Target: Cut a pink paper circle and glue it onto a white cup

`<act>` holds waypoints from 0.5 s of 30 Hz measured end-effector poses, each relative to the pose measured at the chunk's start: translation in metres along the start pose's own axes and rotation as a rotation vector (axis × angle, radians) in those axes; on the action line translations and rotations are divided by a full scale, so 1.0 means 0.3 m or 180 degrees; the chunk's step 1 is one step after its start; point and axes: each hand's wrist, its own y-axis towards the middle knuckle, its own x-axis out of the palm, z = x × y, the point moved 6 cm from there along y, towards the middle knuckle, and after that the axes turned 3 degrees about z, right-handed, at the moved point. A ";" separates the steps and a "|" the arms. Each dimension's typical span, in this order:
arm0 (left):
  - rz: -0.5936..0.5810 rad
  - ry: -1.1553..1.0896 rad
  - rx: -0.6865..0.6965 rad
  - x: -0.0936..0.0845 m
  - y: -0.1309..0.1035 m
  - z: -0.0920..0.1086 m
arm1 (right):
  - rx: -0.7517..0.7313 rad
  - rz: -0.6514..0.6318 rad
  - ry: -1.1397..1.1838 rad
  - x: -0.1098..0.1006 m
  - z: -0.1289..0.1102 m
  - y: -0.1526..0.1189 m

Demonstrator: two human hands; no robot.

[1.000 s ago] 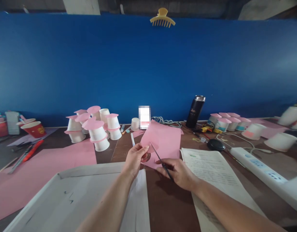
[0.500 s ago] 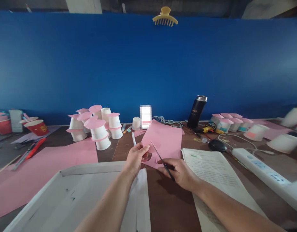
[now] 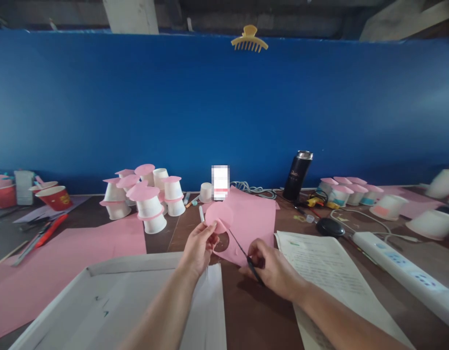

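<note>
My left hand [image 3: 200, 245] pinches the lower edge of a round pink paper disc [image 3: 220, 214]. In my right hand [image 3: 270, 265] is a pair of scissors [image 3: 251, 265] with black handles, its blades pointing up and left to the disc's lower edge. Behind the disc lies a pink paper sheet [image 3: 254, 214] with a rounded cut-out along its lower left side, where the brown table shows. Whether the disc is wholly apart from the sheet I cannot tell.
White paper cups [image 3: 149, 209] topped with pink discs stand stacked at left. A black thermos [image 3: 297, 176] stands at the back. At right lie a printed sheet [image 3: 315, 267], a power strip [image 3: 399, 262] and a black mouse [image 3: 329, 226]. A utility knife [image 3: 51, 231] rests on pink paper at left.
The pink disc in my left hand has turned up to show its full round face. The scissors have shifted slightly down, and the whole view has tilted up a little.
</note>
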 end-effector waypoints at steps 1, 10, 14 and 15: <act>-0.0003 -0.0101 -0.0041 0.002 -0.003 0.002 | 0.0010 0.0083 -0.0039 -0.006 0.005 0.002; -0.0607 -0.0185 -0.0512 0.069 -0.053 -0.028 | 0.0449 0.0669 -0.0855 -0.057 0.094 0.040; -0.0657 -0.0177 -0.0802 0.076 -0.077 -0.062 | 0.0481 0.0593 -0.0692 -0.050 0.105 0.040; -0.0681 -0.0207 -0.0861 0.080 -0.083 -0.068 | 0.0449 0.0569 -0.0629 -0.044 0.105 0.037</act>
